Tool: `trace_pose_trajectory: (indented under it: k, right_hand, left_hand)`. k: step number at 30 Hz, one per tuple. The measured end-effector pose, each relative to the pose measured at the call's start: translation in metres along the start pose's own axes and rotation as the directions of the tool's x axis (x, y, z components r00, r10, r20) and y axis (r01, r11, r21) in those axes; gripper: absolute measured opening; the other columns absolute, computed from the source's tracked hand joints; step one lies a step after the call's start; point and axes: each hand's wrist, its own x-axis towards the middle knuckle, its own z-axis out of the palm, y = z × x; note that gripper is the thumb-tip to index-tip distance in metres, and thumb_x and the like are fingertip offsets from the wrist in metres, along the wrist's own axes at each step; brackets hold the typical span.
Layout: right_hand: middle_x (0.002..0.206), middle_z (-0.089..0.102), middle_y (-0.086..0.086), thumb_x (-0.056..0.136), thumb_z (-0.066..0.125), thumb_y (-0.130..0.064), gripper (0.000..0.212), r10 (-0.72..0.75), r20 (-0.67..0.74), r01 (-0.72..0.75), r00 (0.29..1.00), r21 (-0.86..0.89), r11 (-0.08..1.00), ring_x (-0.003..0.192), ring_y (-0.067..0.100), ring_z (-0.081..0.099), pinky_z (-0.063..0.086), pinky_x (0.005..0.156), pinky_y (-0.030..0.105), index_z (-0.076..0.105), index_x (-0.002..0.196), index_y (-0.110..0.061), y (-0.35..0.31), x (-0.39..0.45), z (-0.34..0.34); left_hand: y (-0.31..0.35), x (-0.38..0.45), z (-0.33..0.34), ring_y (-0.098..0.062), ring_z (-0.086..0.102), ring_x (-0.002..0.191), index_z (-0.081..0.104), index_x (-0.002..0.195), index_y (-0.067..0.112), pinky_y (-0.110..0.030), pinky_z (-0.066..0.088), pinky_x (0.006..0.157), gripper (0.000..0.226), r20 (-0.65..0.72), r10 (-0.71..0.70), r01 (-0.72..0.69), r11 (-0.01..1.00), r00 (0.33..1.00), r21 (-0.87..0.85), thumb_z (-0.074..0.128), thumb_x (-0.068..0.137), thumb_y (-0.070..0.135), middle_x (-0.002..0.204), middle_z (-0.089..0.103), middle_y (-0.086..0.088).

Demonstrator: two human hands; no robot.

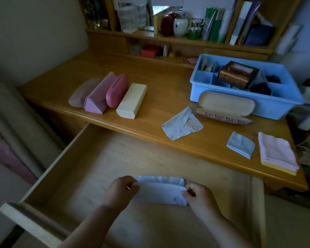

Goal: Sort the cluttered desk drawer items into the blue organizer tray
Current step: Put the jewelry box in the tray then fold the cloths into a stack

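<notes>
At the bottom centre of the frame, our left hand (123,187) and right hand (195,193) each pinch an end of a pale cloth (159,191) over the open drawer (97,167). The blue tray (240,102) sits at upper right on the worktop (159,97), behind an open glasses case (225,103).

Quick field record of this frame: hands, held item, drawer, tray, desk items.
left hand: pinches left end of pale cloth
right hand: pinches its right end
drawer: pulled open, cloth held over it
blue tray: desk right, brown box and dark items inside
open wooden case: against tray front
four cases: rowed on desk left
folded cloths: desk right edge
</notes>
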Motion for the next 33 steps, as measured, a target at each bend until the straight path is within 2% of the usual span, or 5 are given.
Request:
trace_pose_trajectory:
  k: [12, 17, 22, 31, 33]
  right_hand:
    - [0.052, 0.045, -0.010, 0.083, 0.064, -0.023, 0.034, 0.146, -0.104, -0.156, 0.984, -0.099, 0.983, 0.055, 0.010, 0.042, 0.034, 0.056, 0.028, 0.042, 0.058, -0.023, -0.005, 0.031, 0.013]
    - [0.100, 0.063, -0.007, 0.084, 0.064, -0.031, 0.021, 0.127, -0.111, -0.151, 0.986, -0.242, 0.958, 0.094, 0.016, 0.062, 0.045, 0.074, 0.025, 0.055, 0.102, -0.025, -0.013, 0.036, 0.013]
    - [0.100, 0.054, -0.009, 0.084, 0.062, -0.032, 0.018, 0.079, -0.019, -0.080, 0.997, -0.370, 0.926, 0.087, 0.015, 0.058, 0.036, 0.067, 0.021, 0.049, 0.072, -0.029, -0.023, 0.040, 0.006]
    - [0.094, 0.065, -0.005, 0.085, 0.060, -0.008, 0.028, 0.035, 0.143, -0.039, 0.989, 0.027, 0.999, 0.085, 0.009, 0.059, 0.041, 0.073, 0.019, 0.059, 0.104, -0.028, -0.022, 0.019, -0.020]
    - [0.077, 0.062, -0.006, 0.084, 0.059, -0.005, 0.017, 0.009, 0.192, -0.021, 0.981, 0.062, 0.998, 0.071, 0.006, 0.055, 0.039, 0.064, 0.020, 0.065, 0.085, -0.020, -0.025, 0.013, -0.025]
  left_hand:
    - [-0.006, 0.032, 0.022, -0.020, 0.053, 0.069, 0.054, 0.075, 0.020, -0.025, 0.030, 0.056, 0.013, -0.034, -0.116, 0.118, 0.990, 0.993, 0.076, 0.064, 0.085, 0.020, 0.069, 0.055, 0.000]
    - [-0.004, 0.034, 0.023, -0.025, 0.060, 0.092, 0.053, 0.108, 0.014, -0.023, 0.039, 0.066, 0.029, -0.052, -0.188, 0.191, 0.980, 0.981, 0.058, 0.066, 0.083, 0.022, 0.100, 0.063, -0.005]
    - [0.005, 0.034, 0.013, -0.025, 0.057, 0.082, 0.055, 0.077, 0.020, -0.025, 0.039, 0.065, 0.015, 0.058, -0.146, 0.126, 0.956, 0.988, 0.264, 0.062, 0.084, 0.031, 0.089, 0.051, -0.003]
    - [0.010, 0.002, -0.029, -0.008, 0.049, 0.056, 0.062, 0.066, 0.016, -0.014, 0.035, 0.050, 0.016, 0.024, -0.006, 0.010, 0.989, 1.000, -0.149, 0.069, 0.079, 0.010, 0.063, 0.058, 0.002]
    - [0.015, -0.008, -0.037, -0.012, 0.052, 0.060, 0.066, 0.069, 0.011, -0.021, 0.038, 0.057, 0.012, 0.038, -0.025, 0.034, 0.966, 0.999, -0.254, 0.070, 0.079, 0.005, 0.065, 0.061, -0.002]
